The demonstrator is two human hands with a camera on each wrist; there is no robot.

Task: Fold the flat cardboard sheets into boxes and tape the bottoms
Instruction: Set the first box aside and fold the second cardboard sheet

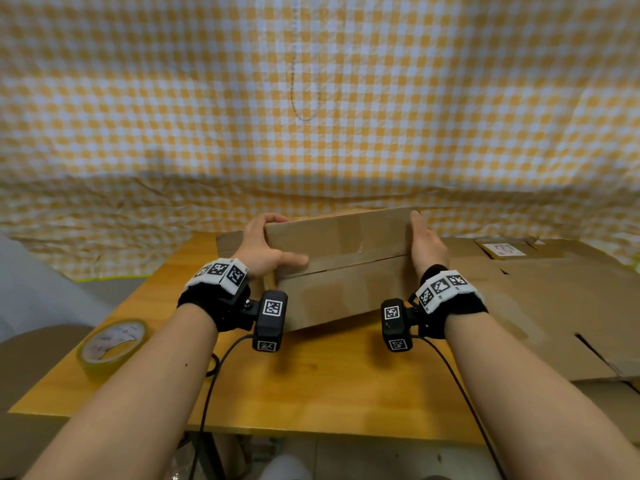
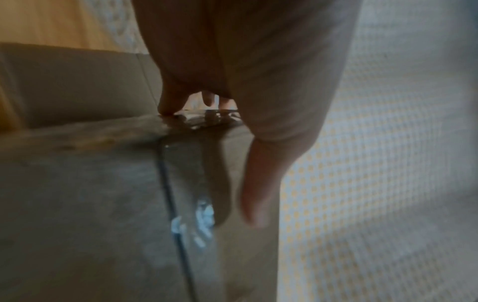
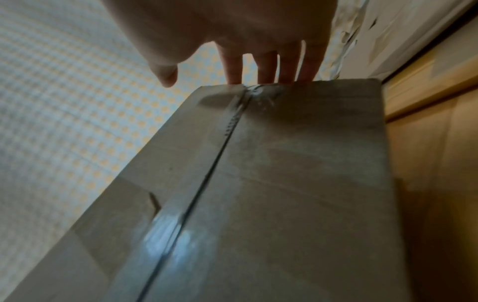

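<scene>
Yellow-checked cloth backs the wooden bench. Yellowish tape roll lies left. The left hand closes its grip on the tilted brown cardboard box; the right hand presses it, fingers straight. The bottom seam looks taped, so next likely comes a flat cardboard sheet.

We can't see the fingertips of the right hand, hidden behind the box. Tape roll print's too small to read; flat sheets run off the right edge.
</scene>
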